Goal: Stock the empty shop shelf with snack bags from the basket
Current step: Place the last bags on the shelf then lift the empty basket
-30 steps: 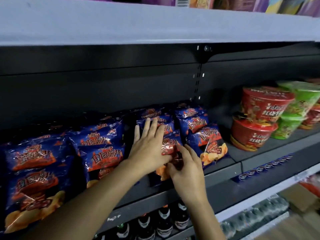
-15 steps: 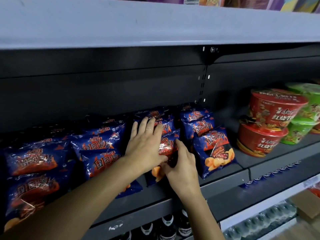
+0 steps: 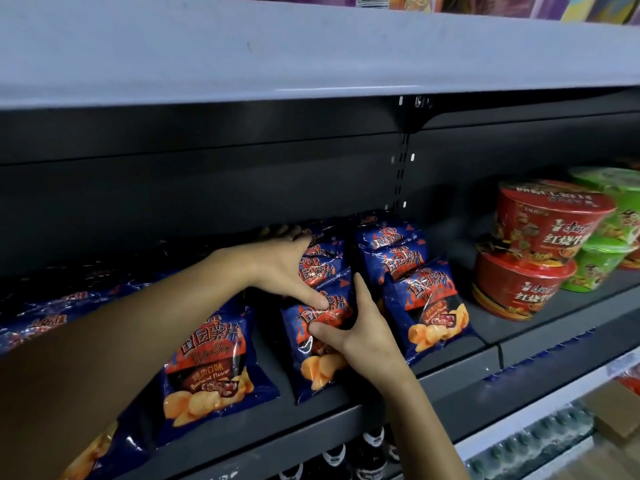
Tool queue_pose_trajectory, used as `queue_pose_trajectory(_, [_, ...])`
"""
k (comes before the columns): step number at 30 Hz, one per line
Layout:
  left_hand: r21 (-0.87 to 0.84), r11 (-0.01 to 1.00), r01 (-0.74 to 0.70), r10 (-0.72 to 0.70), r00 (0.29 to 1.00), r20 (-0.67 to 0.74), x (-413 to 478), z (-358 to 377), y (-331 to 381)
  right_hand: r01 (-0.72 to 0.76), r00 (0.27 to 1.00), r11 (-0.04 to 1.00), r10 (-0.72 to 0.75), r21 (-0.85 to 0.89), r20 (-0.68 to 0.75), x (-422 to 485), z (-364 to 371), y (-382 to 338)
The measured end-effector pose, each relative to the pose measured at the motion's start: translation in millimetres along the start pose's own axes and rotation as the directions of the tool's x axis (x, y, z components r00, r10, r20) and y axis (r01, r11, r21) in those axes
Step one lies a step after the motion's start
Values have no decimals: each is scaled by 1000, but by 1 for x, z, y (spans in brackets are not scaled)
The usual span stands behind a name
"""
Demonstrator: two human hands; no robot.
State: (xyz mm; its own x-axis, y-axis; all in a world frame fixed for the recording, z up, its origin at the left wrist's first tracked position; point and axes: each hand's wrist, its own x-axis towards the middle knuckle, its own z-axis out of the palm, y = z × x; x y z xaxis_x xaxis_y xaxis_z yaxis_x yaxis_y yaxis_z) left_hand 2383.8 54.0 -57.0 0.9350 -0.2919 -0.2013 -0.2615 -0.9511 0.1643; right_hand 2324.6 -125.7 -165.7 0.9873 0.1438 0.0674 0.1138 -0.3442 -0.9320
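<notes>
left hand (image 3: 282, 268) slid deeper — spread flat, right hand (image 3: 363, 329) grips glossy blue snack bag (image 3: 313, 370)

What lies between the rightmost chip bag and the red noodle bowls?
Nothing: the head view shows only bare shelf between the rightmost chip bag and the red noodle bowls.

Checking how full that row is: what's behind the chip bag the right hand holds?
More blue chip bags of the same kind, lined up toward the back. The left hand covers part of them, so their number is hidden.
</notes>
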Motion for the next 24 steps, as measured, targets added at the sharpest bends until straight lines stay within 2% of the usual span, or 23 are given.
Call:
queue_pose_trajectory(3, [-14,1000,-23,24,998,60,6,-1,-6,15,998,999,-17,32,63,13,-3,1])
queue_pose_trajectory(10, [-27,999,-22,24,996,81,13,1,-15,4,987,999,-10,36,162,40,5,10])
queue_pose_trajectory(15, [-37,999,-36,39,995,92,10,0,-16,19,978,996,-36,87,203,49,8,15])
queue_pose_trajectory(24, [50,999,12,-16,997,82,-7,-2,-30,86,969,984,-120,156,218,44,31,9])
